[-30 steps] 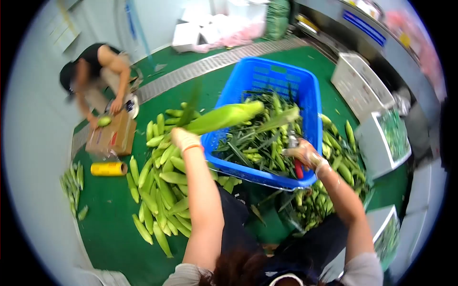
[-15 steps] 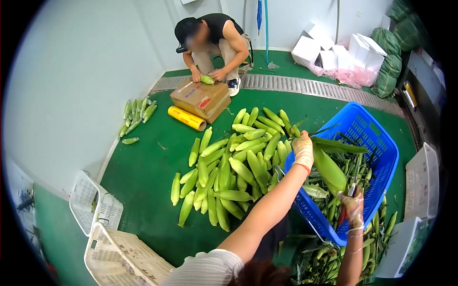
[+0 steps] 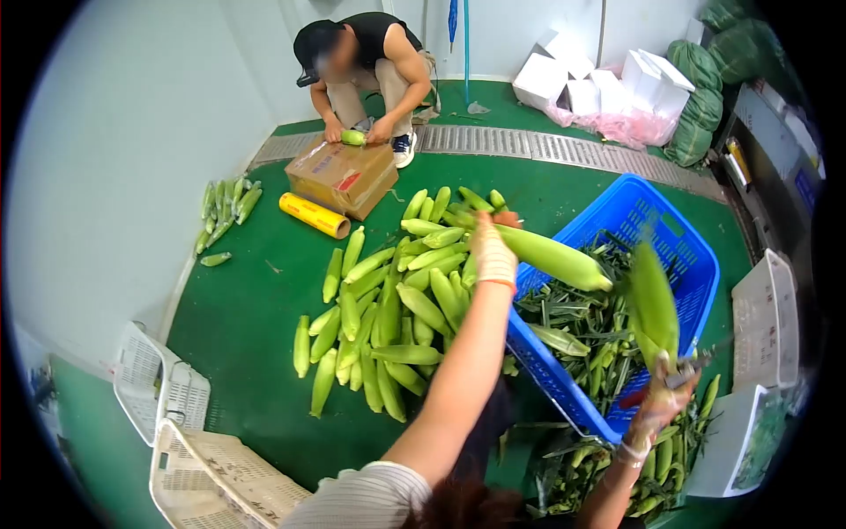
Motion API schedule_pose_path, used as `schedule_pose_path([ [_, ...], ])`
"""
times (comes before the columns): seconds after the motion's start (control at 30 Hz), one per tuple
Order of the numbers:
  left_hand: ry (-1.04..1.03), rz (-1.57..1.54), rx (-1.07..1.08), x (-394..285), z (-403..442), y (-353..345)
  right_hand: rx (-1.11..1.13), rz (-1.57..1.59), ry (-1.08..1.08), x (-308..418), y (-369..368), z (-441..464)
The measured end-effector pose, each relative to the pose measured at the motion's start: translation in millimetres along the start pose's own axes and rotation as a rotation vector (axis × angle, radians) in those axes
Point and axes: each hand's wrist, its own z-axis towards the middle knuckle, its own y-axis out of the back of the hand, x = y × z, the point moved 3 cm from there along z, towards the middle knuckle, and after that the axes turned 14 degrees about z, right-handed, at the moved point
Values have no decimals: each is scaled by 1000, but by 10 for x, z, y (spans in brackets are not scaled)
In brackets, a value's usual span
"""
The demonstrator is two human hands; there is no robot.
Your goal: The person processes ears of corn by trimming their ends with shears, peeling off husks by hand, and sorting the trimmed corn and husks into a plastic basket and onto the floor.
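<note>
My left hand, in a pale glove, is closed around the narrow end of a corn ear in green husk, held over the near-left side of the blue crate. My right hand, gloved too, is closed around pruning shears with metal jaws and a red handle. A broad green corn husk, blurred by motion, rises from the same hand above the crate's right side. Cut leaves and husks lie inside the crate. Left of it spreads a pile of corn ears on the green floor.
A person crouches behind a cardboard box, handling a corn ear on it. A yellow film roll lies nearby. White baskets stand at lower left, wrapped corn by the wall, foam boxes at the back.
My left hand has moved left with the corn ear, away from the shears. My right hand has drawn apart from the ear, slightly lower, with a husk now in it. The view has shifted slightly.
</note>
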Motion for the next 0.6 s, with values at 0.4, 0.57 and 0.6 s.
schedule_pose_path([
  [0.4, 203, 670, 403, 297, -732, -322, 848, 160, -488, 11, -522, -281],
  [0.57, 290, 775, 859, 459, -1296, -585, 660, 191, -567, 111, -499, -655],
  [0.6, 250, 821, 1005, 389, -1418, -599, 587, 383, -589, 142, -461, -680],
])
